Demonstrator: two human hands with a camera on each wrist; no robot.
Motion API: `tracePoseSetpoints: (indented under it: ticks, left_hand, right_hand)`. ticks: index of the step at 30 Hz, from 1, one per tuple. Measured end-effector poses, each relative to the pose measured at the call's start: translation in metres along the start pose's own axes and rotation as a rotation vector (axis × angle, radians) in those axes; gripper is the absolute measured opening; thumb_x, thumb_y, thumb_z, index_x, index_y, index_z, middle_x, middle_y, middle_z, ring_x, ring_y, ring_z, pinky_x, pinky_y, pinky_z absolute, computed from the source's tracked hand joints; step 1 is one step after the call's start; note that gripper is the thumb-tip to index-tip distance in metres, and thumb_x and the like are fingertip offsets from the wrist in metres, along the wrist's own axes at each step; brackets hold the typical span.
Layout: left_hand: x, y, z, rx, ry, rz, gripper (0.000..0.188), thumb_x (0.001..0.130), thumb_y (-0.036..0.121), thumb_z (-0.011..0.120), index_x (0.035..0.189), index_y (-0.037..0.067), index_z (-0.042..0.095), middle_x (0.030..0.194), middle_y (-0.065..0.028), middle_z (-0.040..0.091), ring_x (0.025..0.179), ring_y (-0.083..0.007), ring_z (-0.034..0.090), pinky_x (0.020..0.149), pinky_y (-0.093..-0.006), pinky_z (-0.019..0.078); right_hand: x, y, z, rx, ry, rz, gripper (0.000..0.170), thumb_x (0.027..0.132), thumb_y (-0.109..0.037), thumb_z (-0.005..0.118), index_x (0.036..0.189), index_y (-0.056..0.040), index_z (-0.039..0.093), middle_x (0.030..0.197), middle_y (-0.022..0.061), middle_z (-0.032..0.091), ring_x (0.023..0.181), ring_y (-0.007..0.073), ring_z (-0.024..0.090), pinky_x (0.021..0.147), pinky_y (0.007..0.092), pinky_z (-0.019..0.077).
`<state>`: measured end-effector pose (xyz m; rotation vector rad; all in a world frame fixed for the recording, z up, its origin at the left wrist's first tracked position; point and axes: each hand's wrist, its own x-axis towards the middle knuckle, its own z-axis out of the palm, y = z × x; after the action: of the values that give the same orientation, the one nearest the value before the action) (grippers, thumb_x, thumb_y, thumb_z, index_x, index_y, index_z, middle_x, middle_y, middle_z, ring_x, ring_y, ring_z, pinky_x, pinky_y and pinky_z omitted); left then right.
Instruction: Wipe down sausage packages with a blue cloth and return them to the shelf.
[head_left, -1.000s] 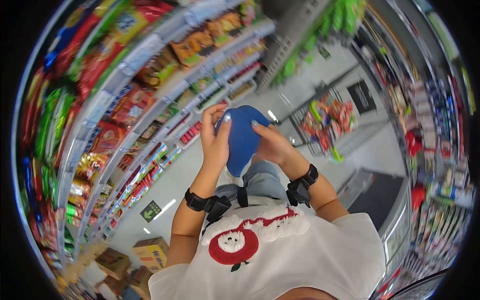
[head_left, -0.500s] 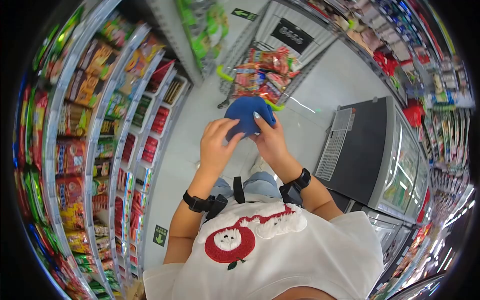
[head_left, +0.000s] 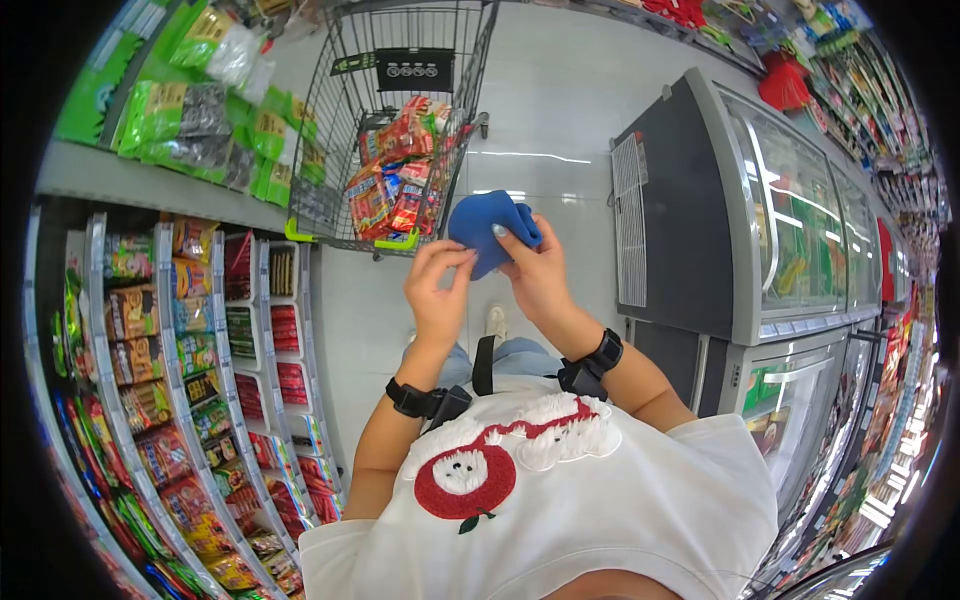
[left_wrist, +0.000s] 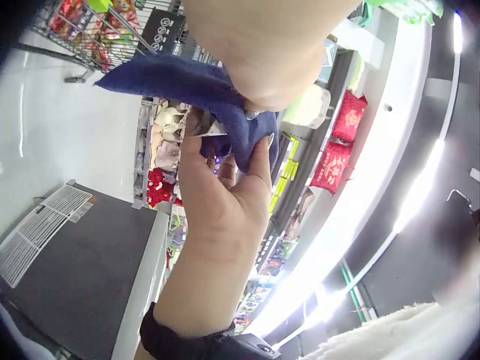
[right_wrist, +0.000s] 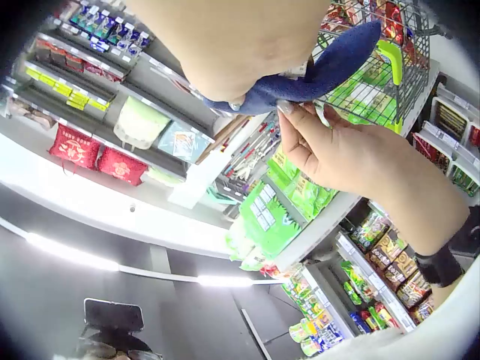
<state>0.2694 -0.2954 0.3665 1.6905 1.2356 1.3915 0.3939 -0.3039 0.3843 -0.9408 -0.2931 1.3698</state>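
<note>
A folded blue fabric item (head_left: 482, 226) is held up between both hands in the head view. My left hand (head_left: 437, 300) pinches its lower left edge between thumb and fingertips. My right hand (head_left: 543, 278) grips the right side, thumb on top and fingers behind. In the left wrist view the blue fabric (left_wrist: 176, 79) hangs in folds, with the right hand (left_wrist: 225, 214) curled round it and something small and white inside the fold. The right wrist view shows the left hand (right_wrist: 349, 154) pinching the fabric (right_wrist: 341, 64) from below.
A wire shopping cart (head_left: 330, 190) holding red snack packets (head_left: 405, 165) stands ahead to the left. Snack shelves (head_left: 175, 380) line the left side; green packages (head_left: 190, 125) hang above them. A dark-sided glass freezer (head_left: 680, 200) stands on the right, and tiled floor lies between.
The view has turned, so the cart now appears further left and the freezer nearer centre. The left hand has gone from cupping the fabric's side to pinching its edge; the right hand keeps its hold.
</note>
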Motion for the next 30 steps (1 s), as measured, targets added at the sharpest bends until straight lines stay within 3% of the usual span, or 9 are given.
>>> tracePoseSetpoints:
  ticks: [3,6,9,15,19,21,23,28,30]
  left_hand:
    - [0.01,-0.004,0.009,-0.073,-0.075,-0.057,0.01,0.072,-0.003,0.064,0.08,0.001,0.06,0.083,-0.0075,0.059,0.076,-0.0165,0.056,0.069,-0.025,0.0446]
    - [0.015,-0.028,0.012,-0.543,-0.029,-0.315,0.009,0.079,0.0,0.059,0.088,0.001,0.057,0.084,-0.0068,0.059,0.077,-0.0152,0.057,0.07,-0.0227,0.0441]
    - [0.029,-0.054,-0.002,-0.705,0.05,-0.545,0.015,0.087,0.009,0.051,0.099,0.001,0.053,0.09,-0.0078,0.059,0.081,-0.0146,0.057,0.073,-0.0237,0.0443]
    - [0.079,-0.09,-0.027,-0.618,-0.114,-0.974,0.031,0.091,0.033,0.043,0.106,0.008,0.052,0.1,-0.0061,0.058,0.089,-0.0137,0.055,0.079,-0.0307,0.043]
    - [0.105,-0.113,-0.037,-1.052,0.031,-0.979,0.034,0.09,0.033,0.045,0.112,0.008,0.048,0.106,-0.0049,0.055,0.094,-0.0158,0.054,0.082,-0.0339,0.0443]
    - [0.118,-0.118,-0.049,-1.043,0.071,-0.96,0.033,0.089,0.031,0.048,0.113,0.009,0.047,0.106,-0.0048,0.055,0.094,-0.0155,0.055,0.08,-0.0332,0.0457]
    - [0.127,-0.128,-0.058,-1.08,0.088,-0.916,0.038,0.084,0.022,0.056,0.117,0.009,0.044,0.107,-0.0029,0.054,0.095,-0.0126,0.054,0.078,-0.0266,0.0461]
    - [0.126,-0.162,-0.062,-1.092,0.212,-1.0,0.04,0.081,0.023,0.059,0.116,0.01,0.044,0.105,-0.0033,0.054,0.094,-0.015,0.054,0.078,-0.0317,0.0454]
    - [0.125,-0.173,-0.058,-1.1,0.313,-1.078,0.04,0.081,0.023,0.06,0.116,0.01,0.044,0.103,-0.0025,0.055,0.094,-0.0148,0.054,0.08,-0.0316,0.0436]
  right_hand:
    - [0.012,-0.001,-0.012,0.005,0.041,0.021,0.021,0.08,-0.007,0.062,0.094,-0.0083,0.047,0.09,0.0028,0.055,0.079,0.0103,0.057,0.06,0.0241,0.049]
    - [0.028,0.0,-0.007,0.055,0.098,0.012,0.022,0.08,-0.008,0.062,0.096,-0.0085,0.048,0.092,0.0025,0.055,0.081,0.0105,0.056,0.06,0.0243,0.0482]
    - [0.055,0.005,0.002,0.061,0.115,0.051,0.022,0.08,-0.008,0.063,0.095,-0.0087,0.047,0.091,0.0016,0.055,0.081,0.0103,0.055,0.061,0.0242,0.0469]
    - [0.114,0.044,0.052,-0.28,0.037,-0.278,0.018,0.079,-0.007,0.063,0.09,-0.0066,0.048,0.086,0.0013,0.054,0.077,0.0075,0.052,0.061,0.0235,0.0446]
    - [0.144,0.068,0.082,-0.582,-0.141,-0.115,0.024,0.077,-0.012,0.065,0.094,-0.0037,0.051,0.084,0.0022,0.055,0.074,0.0071,0.052,0.059,0.0214,0.0434]
    - [0.155,0.077,0.101,-0.678,-0.182,-0.024,0.03,0.076,-0.017,0.066,0.099,-0.0029,0.052,0.084,0.0028,0.055,0.072,0.0076,0.052,0.058,0.0204,0.0427]
    - [0.177,0.1,0.102,-0.569,-0.177,0.116,0.036,0.076,-0.021,0.065,0.105,-0.0027,0.051,0.087,0.0036,0.056,0.074,0.0089,0.053,0.059,0.0199,0.0432]
    - [0.203,0.113,0.124,-0.189,-0.181,0.756,0.038,0.078,-0.021,0.063,0.11,-0.0051,0.05,0.099,0.0083,0.057,0.082,0.0174,0.057,0.066,0.0251,0.048]
    - [0.224,0.12,0.123,-0.221,-0.278,0.835,0.036,0.078,-0.017,0.063,0.108,-0.003,0.05,0.099,0.0106,0.058,0.085,0.0203,0.059,0.071,0.0308,0.0498]
